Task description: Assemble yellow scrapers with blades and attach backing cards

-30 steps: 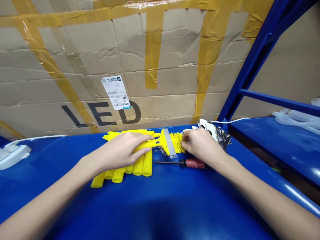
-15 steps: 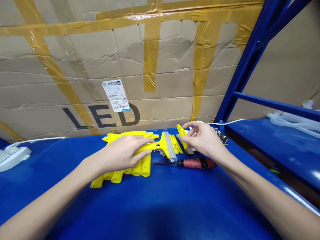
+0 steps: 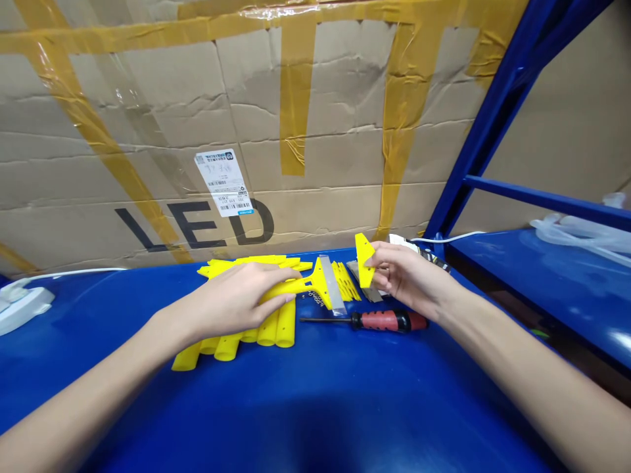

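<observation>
Scraper [image 3: 319, 282]: bright yellow is seen on the body, and a silver-grey tone on the blade [image 3: 330, 284].
Held plate [image 3: 364, 261]: the same yellow is shown, marked by small dark dots.
Small plates [image 3: 347, 282]: all are coloured in yellow.
Tubular handles [image 3: 285, 325]: yellow is repeated on each one.
Screwdriver [image 3: 378, 320]: the grip is coloured in red and black, the shaft is dark.
Shelf [image 3: 305, 407]: deep blue is spread over the surface.
Carton [image 3: 340, 197]: light brown is crossed by stripes of yellowish-brown tape [image 3: 296, 98]; the letters [image 3: 181, 225] are printed in black.
Sticker [image 3: 224, 182]: white is overprinted with black, and one blue patch is included.
</observation>
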Available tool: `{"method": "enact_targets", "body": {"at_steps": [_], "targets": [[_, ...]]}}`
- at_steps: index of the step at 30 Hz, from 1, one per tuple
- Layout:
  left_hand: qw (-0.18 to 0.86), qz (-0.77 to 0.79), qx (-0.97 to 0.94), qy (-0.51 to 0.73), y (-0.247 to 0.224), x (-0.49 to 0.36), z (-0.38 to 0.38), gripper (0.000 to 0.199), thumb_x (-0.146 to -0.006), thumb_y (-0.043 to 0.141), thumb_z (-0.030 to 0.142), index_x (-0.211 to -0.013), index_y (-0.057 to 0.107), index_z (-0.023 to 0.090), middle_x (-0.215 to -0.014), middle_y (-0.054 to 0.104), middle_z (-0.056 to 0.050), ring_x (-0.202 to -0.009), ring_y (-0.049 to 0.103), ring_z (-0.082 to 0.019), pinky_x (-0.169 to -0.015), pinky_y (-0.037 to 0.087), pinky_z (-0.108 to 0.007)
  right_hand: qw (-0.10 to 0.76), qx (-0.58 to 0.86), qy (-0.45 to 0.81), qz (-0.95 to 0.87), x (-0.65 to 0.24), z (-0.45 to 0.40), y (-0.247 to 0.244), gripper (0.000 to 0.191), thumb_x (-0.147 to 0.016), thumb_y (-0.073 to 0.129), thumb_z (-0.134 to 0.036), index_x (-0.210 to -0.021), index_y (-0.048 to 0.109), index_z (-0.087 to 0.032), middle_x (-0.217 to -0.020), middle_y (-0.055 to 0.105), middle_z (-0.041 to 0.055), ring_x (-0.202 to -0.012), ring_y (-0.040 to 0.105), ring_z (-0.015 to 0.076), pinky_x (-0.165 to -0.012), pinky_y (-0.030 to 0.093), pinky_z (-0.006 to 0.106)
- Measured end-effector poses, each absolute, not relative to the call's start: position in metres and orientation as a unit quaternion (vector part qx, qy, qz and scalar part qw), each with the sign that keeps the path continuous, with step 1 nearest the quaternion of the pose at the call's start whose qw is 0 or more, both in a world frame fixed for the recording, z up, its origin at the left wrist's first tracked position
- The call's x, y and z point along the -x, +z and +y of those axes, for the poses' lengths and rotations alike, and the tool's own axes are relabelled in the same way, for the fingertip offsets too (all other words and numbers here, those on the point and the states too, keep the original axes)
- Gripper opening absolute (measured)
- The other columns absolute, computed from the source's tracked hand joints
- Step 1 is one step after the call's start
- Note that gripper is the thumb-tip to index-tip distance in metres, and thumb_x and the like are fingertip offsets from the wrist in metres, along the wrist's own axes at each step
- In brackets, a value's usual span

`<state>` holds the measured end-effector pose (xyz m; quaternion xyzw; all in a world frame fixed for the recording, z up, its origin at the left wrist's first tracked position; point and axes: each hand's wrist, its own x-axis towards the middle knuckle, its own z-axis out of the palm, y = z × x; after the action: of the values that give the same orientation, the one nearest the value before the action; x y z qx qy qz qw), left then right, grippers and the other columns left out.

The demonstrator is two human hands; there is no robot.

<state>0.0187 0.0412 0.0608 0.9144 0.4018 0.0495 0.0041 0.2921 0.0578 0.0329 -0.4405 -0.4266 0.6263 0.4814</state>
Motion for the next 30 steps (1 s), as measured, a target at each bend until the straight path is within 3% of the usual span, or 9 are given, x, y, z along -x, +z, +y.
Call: {"method": "enact_targets", "body": {"at_steps": [4,9,14,18,21,25,30], "targets": [[0.009,0.400,-0.916,0.041,0.060,-0.017,0.043,0.045,-0.104,0.040,0.045,-0.136,0.061,0.022,-0.137,0.067,-0.011,-0.120,0.065,-0.032,-0.099,0.053,-0.051,0.490,0.423,0.659,-0.382,-0.293,0.056,0.031,0.025,-0.061,0.064,-0.012,-0.064,0.042,-0.021,-0.053,0.039,-0.0080,-0.044,0.032,0.0048,-0.042,0.026,0.021],[0.011,0.401,-0.914,0.057,0.056,-0.014,0.044,0.043,-0.102,0.043,0.044,-0.135,0.062,0.025,-0.133,0.069,-0.010,-0.117,0.067,-0.031,-0.097,0.054,-0.048,0.476,0.420,0.653,-0.414,-0.292,0.058,0.027,0.016,-0.064,0.063,-0.012,-0.067,0.050,-0.021,-0.047,0.036,-0.0091,-0.043,0.024,0.0054,-0.043,0.024,0.023],[0.008,0.405,-0.913,0.051,0.054,-0.011,0.045,0.042,-0.102,0.045,0.041,-0.138,0.059,0.025,-0.138,0.066,-0.009,-0.121,0.064,-0.030,-0.100,0.052,-0.046,0.463,0.433,0.623,-0.458,-0.289,0.061,0.024,0.029,-0.064,0.086,-0.025,-0.069,0.059,-0.017,-0.059,0.052,-0.0054,-0.051,0.044,0.0050,-0.049,0.034,0.020],[0.029,0.411,-0.910,0.046,0.058,-0.011,0.045,0.040,-0.103,0.043,0.039,-0.137,0.060,0.025,-0.133,0.069,-0.009,-0.116,0.067,-0.029,-0.096,0.055,-0.045,0.465,0.459,0.609,-0.450,-0.290,0.062,0.022,0.048,-0.056,0.094,-0.026,-0.095,0.067,-0.019,-0.058,0.057,-0.0077,-0.051,0.046,0.0058,-0.048,0.034,0.018],[0.042,0.419,-0.905,0.058,0.059,-0.010,0.046,0.038,-0.103,0.045,0.039,-0.133,0.063,0.025,-0.124,0.073,-0.009,-0.111,0.069,-0.029,-0.095,0.056,-0.045,0.449,0.487,0.596,-0.454,-0.290,0.062,0.021,0.064,-0.054,0.095,-0.026,-0.111,0.066,-0.022,-0.068,0.067,-0.0049,-0.051,0.049,0.0066,-0.048,0.036,0.019],[0.036,0.414,-0.908,0.058,0.059,-0.009,0.047,0.041,-0.103,0.044,0.041,-0.136,0.062,0.024,-0.127,0.071,-0.011,-0.112,0.069,-0.030,-0.098,0.055,-0.048,0.389,0.492,0.597,-0.500,-0.285,0.062,0.024,0.034,-0.058,0.093,-0.032,-0.074,0.067,-0.016,-0.069,0.071,0.0019,-0.062,0.061,0.0101,-0.058,0.047,0.022],[0.024,0.415,-0.909,0.035,0.059,-0.009,0.049,0.047,-0.104,0.038,0.045,-0.141,0.059,0.024,-0.132,0.068,-0.014,-0.109,0.070,-0.033,-0.090,0.059,-0.052,0.329,0.499,0.591,-0.542,-0.277,0.061,0.030,0.030,-0.057,0.093,-0.032,-0.064,0.069,-0.017,-0.056,0.068,0.0003,-0.053,0.057,0.0097,-0.054,0.045,0.022]]}}
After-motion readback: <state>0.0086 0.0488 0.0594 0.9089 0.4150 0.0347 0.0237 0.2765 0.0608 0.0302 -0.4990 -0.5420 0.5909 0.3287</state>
